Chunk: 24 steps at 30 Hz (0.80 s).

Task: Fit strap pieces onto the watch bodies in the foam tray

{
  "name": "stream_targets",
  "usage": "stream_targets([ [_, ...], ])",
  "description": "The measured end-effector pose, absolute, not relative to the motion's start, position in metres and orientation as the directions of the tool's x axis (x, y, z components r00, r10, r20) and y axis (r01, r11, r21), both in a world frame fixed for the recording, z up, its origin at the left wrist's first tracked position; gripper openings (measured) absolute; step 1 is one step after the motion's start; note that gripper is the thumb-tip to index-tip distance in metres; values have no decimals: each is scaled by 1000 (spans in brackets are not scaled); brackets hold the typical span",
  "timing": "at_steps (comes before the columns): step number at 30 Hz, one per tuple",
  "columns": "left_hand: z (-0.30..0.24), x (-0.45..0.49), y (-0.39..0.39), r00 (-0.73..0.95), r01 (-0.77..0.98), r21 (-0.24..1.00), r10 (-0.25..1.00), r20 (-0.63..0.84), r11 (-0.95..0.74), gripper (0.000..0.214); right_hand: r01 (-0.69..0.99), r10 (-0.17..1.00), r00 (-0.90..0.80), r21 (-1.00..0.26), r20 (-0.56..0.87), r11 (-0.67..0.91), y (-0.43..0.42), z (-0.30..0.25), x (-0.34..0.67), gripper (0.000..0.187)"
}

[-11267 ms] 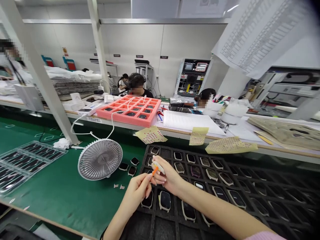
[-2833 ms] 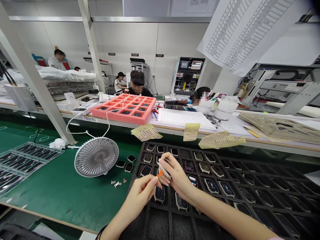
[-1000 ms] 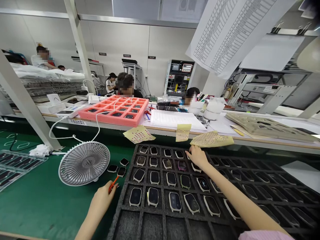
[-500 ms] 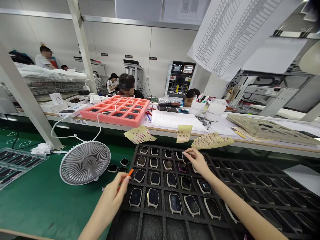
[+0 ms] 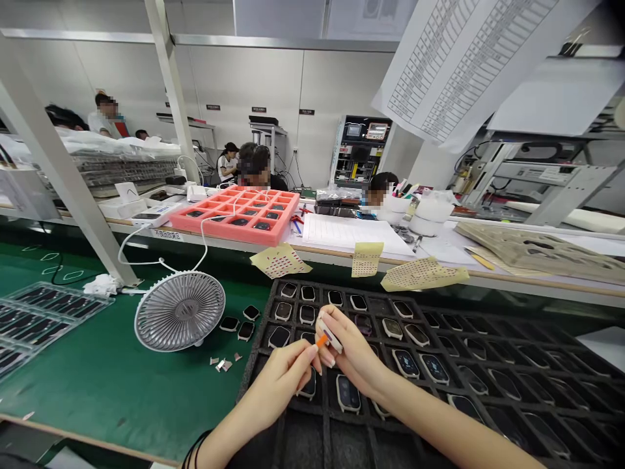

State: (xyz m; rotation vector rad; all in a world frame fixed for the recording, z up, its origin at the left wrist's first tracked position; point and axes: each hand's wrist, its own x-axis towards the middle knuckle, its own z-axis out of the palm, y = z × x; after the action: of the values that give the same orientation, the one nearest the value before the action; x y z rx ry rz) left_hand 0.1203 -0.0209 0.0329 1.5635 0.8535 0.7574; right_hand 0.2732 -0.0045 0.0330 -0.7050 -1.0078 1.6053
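Over the black foam tray, my right hand grips a smartwatch on edge, its side turned toward me. My left hand pinches a small orange stick-like tool, whose end meets the side of that watch. Fingers hide most of both the tool and the watch. Below and around the hands, rows of pale-framed smartwatches lie screen up in the tray's compartments.
Left of the tray lie loose watches and small scraps on the green mat. A white fan stands there too. Yellow sticker sheets hang off the shelf, which carries a pink foam tray. People sit beyond.
My right hand has lifted the smartwatch from the tray's back row and drawn it nearer. My left hand has moved right, bringing the orange tool to it.
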Motion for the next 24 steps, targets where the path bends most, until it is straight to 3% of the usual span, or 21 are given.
stream_targets([
  [6,27,121,-15,569,74,997,822,-31,-14,41,-376,978,-193,-927,78,0,-3,30,272,30],
  [12,24,124,-14,565,-35,999,825,13,9,43,-544,940,-334,-801,-67,-251,-3,34,263,38],
  [17,20,121,-15,550,-82,996,835,13,39,44,-581,937,-334,-761,-99,-288,-1,32,260,38],
  [24,18,124,-7,479,-47,998,878,-3,29,47,-468,957,-273,-856,-97,-220,-8,23,259,27],
])
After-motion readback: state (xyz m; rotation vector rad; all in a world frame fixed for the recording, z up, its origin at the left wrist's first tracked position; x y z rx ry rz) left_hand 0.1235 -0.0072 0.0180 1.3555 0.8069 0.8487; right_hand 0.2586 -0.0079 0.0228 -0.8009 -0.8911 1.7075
